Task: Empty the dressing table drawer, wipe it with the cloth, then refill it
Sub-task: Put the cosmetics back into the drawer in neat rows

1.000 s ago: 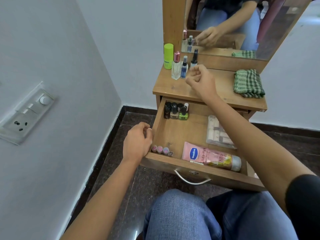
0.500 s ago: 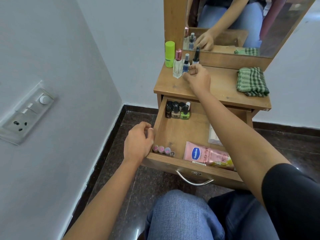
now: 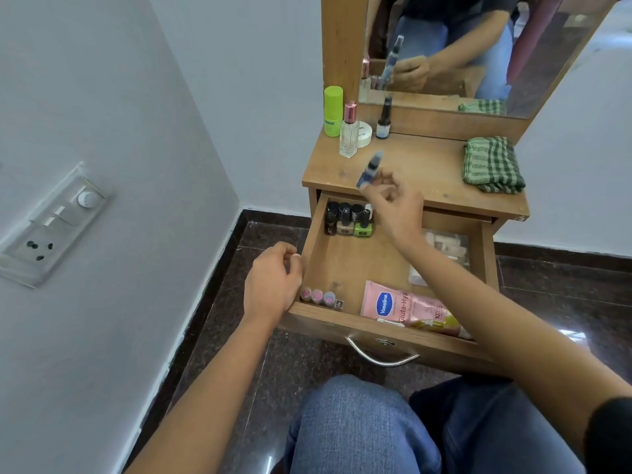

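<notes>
In the open drawer (image 3: 313,248), nail polish bottles (image 3: 347,218) stand back left, small tubes (image 3: 317,296) front left, a big tube (image 3: 407,307) lies along the front wall, a box (image 3: 444,248) at the right. On the worktop (image 3: 420,165) above, other bottles (image 3: 349,138) stand back left, the cloth (image 3: 492,165) lies right. The right hand (image 3: 396,206) holds a small bottle (image 3: 369,171) over its front edge.

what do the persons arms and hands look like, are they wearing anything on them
Both forearms are bare. The left hand and right hand show no gloves, rings, watch or bracelet. A black sleeve covers the right upper arm and ends above the elbow. The left arm is bare as far as the frame shows, so any sleeve there is out of view.
</notes>
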Motion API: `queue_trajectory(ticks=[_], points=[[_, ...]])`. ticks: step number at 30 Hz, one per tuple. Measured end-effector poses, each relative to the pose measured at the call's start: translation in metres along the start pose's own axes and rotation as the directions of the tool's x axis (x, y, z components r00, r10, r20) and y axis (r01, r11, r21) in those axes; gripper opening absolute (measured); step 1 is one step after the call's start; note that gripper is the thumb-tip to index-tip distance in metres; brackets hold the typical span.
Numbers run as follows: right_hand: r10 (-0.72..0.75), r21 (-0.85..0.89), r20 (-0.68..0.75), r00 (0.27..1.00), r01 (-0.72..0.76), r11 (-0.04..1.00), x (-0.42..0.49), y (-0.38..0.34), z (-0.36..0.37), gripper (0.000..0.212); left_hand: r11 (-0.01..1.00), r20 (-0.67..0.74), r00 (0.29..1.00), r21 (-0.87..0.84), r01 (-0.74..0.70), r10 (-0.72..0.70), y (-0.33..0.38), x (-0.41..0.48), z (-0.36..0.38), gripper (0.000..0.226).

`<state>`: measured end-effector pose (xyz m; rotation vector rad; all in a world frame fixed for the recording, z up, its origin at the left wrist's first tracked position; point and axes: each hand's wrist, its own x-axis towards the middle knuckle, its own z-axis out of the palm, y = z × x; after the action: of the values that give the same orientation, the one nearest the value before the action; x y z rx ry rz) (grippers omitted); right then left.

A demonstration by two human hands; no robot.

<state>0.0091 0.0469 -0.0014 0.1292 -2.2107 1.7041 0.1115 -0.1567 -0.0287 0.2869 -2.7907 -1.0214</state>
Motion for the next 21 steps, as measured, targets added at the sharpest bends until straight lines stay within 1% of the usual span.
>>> queue_trajectory(ticks=[3,5,7,10,13,21], points=[[0.071,-0.055,0.184,0.980,-0.061,0.997,-0.041,0.011,-0.001,0.017,1.000,0.002,1.000,0.000,-0.005,0.005,0.000,0.000,0.000,0.021],[0.131,-0.132,0.313,0.941,-0.094,0.987,-0.056,0.019,0.004,0.018,1.000,0.002,1.000,0.000,-0.005,0.005,0.000,-0.001,0.000,0.020],[0.183,-0.205,0.413,0.892,-0.105,0.973,-0.064,0.023,0.011,0.017,1.000,0.003,1.000,0.002,-0.002,0.002,0.001,-0.001,-0.001,0.020],[0.193,-0.258,0.531,0.825,-0.060,0.964,-0.071,0.028,0.023,0.017,1.000,0.006,1.000,0.007,0.005,-0.005,0.000,-0.001,-0.001,0.020],[0.189,-0.248,0.585,0.789,-0.048,0.968,-0.074,0.033,0.029,0.019,1.000,0.008,1.000,0.012,0.000,0.000,0.000,-0.001,0.000,0.020],[0.207,-0.280,0.627,0.751,-0.031,0.960,-0.076,0.046,0.040,0.019,1.000,0.003,1.000,0.003,-0.001,0.001,0.000,0.000,-0.001,0.021]])
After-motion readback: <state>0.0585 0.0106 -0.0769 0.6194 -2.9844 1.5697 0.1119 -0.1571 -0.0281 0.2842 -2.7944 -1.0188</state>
